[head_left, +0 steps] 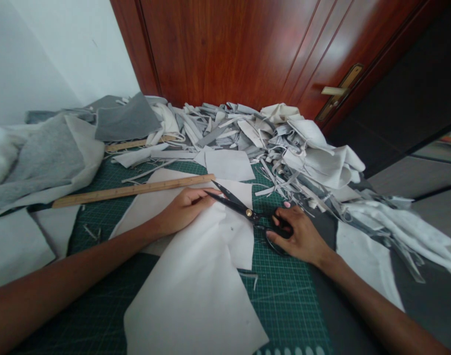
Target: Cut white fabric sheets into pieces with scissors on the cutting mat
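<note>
My right hand grips the handles of black scissors, whose blades are parted and point left toward my other hand. My left hand rests on a large white fabric sheet, fingers curled and pressing the cloth down just beside the blade tips. The sheet lies on a green cutting mat. A long wooden ruler lies just beyond my left hand, touching the fabric's far edge.
A heap of white and grey fabric strips and offcuts fills the back and right. Grey felt pieces pile at the left, with a second wooden ruler behind. A red-brown wooden door with a handle stands beyond.
</note>
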### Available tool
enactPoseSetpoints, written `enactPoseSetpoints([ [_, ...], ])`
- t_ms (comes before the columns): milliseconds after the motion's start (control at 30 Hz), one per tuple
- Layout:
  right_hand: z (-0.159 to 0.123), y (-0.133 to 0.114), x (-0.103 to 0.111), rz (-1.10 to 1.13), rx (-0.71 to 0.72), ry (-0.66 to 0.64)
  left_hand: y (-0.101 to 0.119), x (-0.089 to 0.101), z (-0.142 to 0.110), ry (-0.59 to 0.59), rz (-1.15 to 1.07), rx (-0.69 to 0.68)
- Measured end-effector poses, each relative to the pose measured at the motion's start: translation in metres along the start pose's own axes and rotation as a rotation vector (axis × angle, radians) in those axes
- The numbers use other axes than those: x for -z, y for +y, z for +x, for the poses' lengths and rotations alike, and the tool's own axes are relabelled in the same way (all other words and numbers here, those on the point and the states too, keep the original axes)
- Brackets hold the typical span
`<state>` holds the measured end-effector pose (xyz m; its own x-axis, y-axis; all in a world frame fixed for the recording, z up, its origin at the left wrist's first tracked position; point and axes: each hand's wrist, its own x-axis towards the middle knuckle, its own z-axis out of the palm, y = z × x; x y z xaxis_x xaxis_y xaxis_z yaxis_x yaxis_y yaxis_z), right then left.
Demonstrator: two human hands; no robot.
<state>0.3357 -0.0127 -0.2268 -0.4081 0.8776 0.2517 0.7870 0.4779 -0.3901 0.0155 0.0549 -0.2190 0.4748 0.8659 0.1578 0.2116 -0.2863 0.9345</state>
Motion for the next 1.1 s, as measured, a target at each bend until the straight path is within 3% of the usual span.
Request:
enactPoseSetpoints([
  [800, 0.0, -0.005, 0.0, -0.031, -0.046, 0.025, 0.0, 0.001, 0.005, -0.002, 0.025, 0.001],
  [1100, 0.001, -0.007, -0.005, 0.033, -0.173, 0.123, 0.008, 0.001, 0.004, -0.081, 0.099, 0.01],
])
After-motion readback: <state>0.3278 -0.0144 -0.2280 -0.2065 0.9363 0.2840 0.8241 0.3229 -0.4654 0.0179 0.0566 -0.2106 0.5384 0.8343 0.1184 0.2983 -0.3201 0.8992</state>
